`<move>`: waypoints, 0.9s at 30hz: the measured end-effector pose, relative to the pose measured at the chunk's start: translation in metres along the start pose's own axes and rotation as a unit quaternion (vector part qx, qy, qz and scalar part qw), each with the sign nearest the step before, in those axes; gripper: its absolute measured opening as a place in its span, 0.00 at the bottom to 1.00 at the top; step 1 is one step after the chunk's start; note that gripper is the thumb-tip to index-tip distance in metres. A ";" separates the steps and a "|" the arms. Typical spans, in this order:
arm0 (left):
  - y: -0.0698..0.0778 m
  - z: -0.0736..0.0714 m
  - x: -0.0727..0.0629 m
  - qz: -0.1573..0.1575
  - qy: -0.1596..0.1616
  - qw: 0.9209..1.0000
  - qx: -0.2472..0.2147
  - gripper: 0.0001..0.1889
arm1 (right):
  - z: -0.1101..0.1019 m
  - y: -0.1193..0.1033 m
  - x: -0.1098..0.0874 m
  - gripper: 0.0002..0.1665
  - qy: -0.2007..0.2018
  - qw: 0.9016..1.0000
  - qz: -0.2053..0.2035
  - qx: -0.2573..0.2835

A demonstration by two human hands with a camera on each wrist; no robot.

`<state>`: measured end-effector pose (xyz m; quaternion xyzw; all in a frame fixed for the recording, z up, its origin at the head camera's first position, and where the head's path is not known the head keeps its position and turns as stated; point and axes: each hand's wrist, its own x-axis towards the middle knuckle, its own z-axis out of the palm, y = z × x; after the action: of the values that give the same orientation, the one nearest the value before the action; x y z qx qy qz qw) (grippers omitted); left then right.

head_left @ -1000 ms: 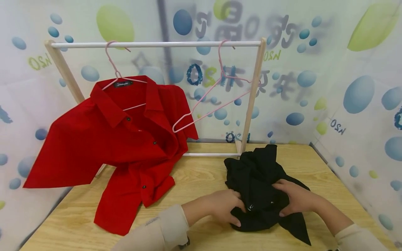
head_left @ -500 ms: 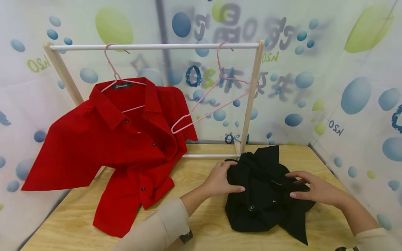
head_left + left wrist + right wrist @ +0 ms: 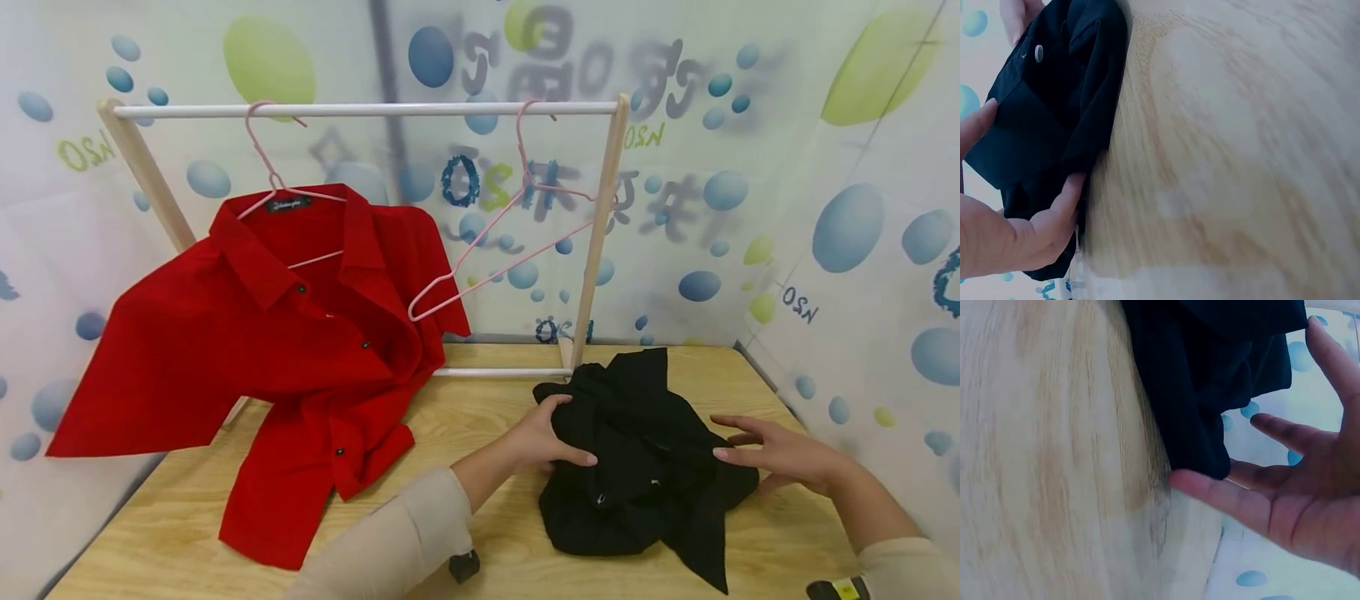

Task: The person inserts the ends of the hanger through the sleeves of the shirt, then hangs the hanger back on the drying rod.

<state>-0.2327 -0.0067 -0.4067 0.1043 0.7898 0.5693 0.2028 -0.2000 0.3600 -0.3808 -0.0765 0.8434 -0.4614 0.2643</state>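
In the head view, the black garment (image 3: 637, 475) is seen crumpled on the table (image 3: 480, 417), near the foot of the rack (image 3: 375, 109). A red shirt (image 3: 277, 333) is hung there beside a bare hanger (image 3: 527, 179). Straightening of the bunched cloth appears to be in hand; for the next move, its edges would probably need to be found and firmly gripped. The left hand (image 3: 543, 433) is held at the near-left edge, thumb laid over the cloth; the right hand (image 3: 791, 454) is spread at the opposite edge.

In the left wrist view, the cloth is touched from both sides by relaxed, fairly straight fingers, with no tight grip seen.

In the right wrist view, the fingers are splayed, and the cloth is barely met by the fingertips.
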 end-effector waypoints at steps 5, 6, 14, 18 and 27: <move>-0.001 0.002 0.004 -0.018 -0.005 0.999 -0.051 0.46 | 0.007 -0.002 0.008 0.43 -0.021 0.999 -0.035 0.025; -0.001 0.001 0.005 -0.021 -0.007 0.998 -0.057 0.45 | 0.009 -0.003 0.010 0.42 -0.026 0.998 -0.041 0.029; 0.001 -0.007 0.005 -0.020 -0.028 0.998 -0.058 0.38 | 0.031 -0.015 0.018 0.31 -0.011 0.994 -0.111 -0.015; 0.005 -0.012 0.003 -0.016 -0.024 0.999 -0.041 0.37 | 0.040 -0.022 0.017 0.30 0.000 0.992 -0.127 -0.024; 0.013 -0.016 -0.001 0.029 -0.039 0.998 -0.050 0.34 | 0.056 -0.038 0.012 0.36 0.025 0.988 -0.145 -0.055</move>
<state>-0.2401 -0.0166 -0.3903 0.1391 0.7482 0.6096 0.2219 -0.1855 0.2931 -0.3786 -0.2005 0.8540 -0.4494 0.1690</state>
